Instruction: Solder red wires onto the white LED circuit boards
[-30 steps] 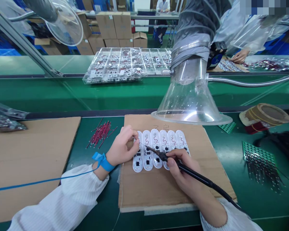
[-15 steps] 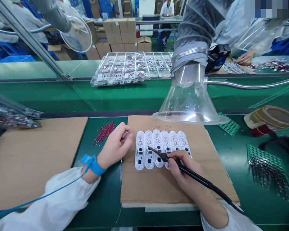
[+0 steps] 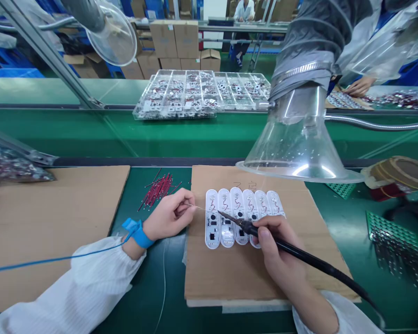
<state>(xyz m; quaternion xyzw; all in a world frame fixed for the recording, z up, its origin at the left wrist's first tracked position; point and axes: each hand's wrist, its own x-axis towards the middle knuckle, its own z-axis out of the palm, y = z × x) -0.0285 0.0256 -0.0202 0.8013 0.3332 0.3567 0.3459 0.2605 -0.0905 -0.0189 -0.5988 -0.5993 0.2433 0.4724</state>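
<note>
Several white oval-ended circuit boards (image 3: 212,234) lie side by side on a cardboard sheet (image 3: 230,278). My right hand (image 3: 282,246) is closed round a black soldering iron (image 3: 292,251), whose tip points left, over the leftmost boards. Pinched in my left hand (image 3: 172,213) is a thin solder wire (image 3: 199,208), its end reaching right to near the iron's tip at the leftmost board. A blue wrist strap (image 3: 138,233) circles my left wrist. Red wires (image 3: 158,191) lie in a pile just behind my left hand.
A clear fume hood (image 3: 299,148) hangs behind the boards. Green circuit panels (image 3: 392,227) and a tape roll (image 3: 400,174) are at the right. Another cardboard sheet (image 3: 55,232) lies left. Clear compartment trays (image 3: 181,95) stand on the back shelf. A co-worker's hand (image 3: 360,86) is at the back right.
The view has shifted slightly. My left hand has turned toward the boards, with the solder wire now stretched to the leftmost one. The iron's tip has moved left to that same board.
</note>
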